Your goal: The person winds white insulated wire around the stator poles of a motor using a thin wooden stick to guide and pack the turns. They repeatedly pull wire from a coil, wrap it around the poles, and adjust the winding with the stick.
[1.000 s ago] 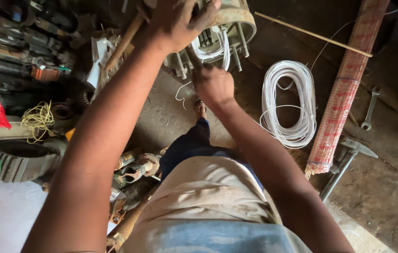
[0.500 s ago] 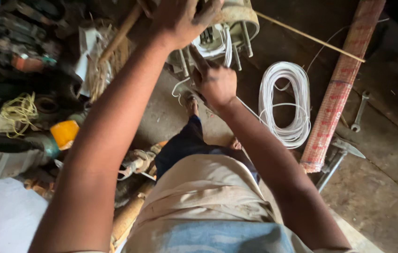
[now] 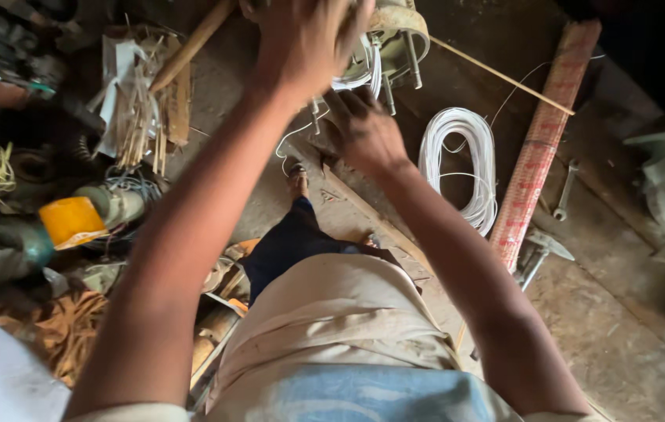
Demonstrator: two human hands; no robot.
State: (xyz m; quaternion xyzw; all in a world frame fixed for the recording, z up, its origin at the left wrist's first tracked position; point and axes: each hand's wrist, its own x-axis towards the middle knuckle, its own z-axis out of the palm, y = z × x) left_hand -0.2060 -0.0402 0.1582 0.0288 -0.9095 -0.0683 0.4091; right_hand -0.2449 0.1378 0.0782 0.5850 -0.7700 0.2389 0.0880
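Note:
My left hand rests on top of a round metal motor housing with long bolts sticking out of it, at the top of the view. My right hand is just below the housing, fingers curled around a loop of white wire that hangs from it. A thin white strand trails down from the hand to the floor. What the left fingers hold is hidden by the hand itself.
A coil of white wire lies on the floor to the right, next to a rolled red mat and a thin stick. Wrench and hammer lie further right. Scrap, strips and a yellow object crowd the left.
The view has shifted so the clutter on the left slid down. My right hand moved slightly right and up toward the housing; my left hand stays on top.

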